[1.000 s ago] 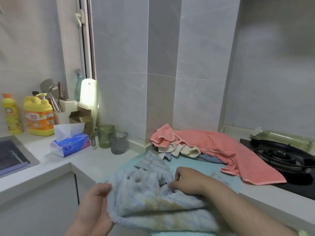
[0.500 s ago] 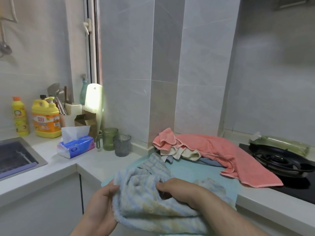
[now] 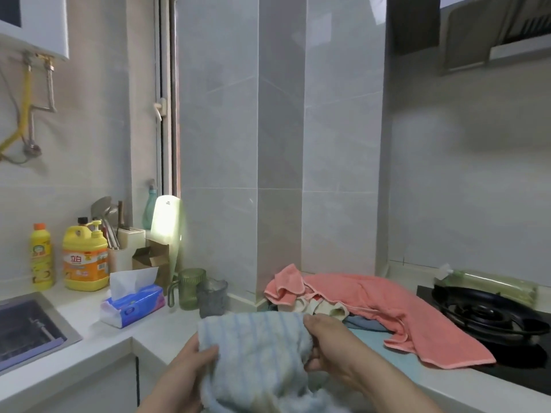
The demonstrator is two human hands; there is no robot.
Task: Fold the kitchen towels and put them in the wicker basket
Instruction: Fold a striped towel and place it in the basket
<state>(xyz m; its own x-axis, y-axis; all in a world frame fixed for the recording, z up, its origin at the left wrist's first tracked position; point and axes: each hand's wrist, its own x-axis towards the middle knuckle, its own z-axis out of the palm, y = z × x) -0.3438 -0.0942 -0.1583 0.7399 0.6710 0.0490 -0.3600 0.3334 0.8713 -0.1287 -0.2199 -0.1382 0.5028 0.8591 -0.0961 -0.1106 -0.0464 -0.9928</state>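
A light blue striped towel (image 3: 256,350) hangs between my hands above the counter's front edge. My left hand (image 3: 190,368) grips its left edge and my right hand (image 3: 331,344) grips its upper right corner. Behind, a pink towel (image 3: 387,311) lies spread over a pile with a cream cloth (image 3: 316,308) and a blue cloth (image 3: 363,323) under it. A light blue mat (image 3: 402,362) covers the counter below. No wicker basket is in view.
A gas stove (image 3: 486,317) sits at right, partly under the pink towel. Two cups (image 3: 202,290), a tissue pack (image 3: 134,305), detergent bottles (image 3: 85,257) and a utensil holder (image 3: 125,248) stand at left. A sink (image 3: 26,326) is at far left.
The blue towel has been lifted off the counter and pulled wider between my hands. The camera has tilted upward, showing more wall.
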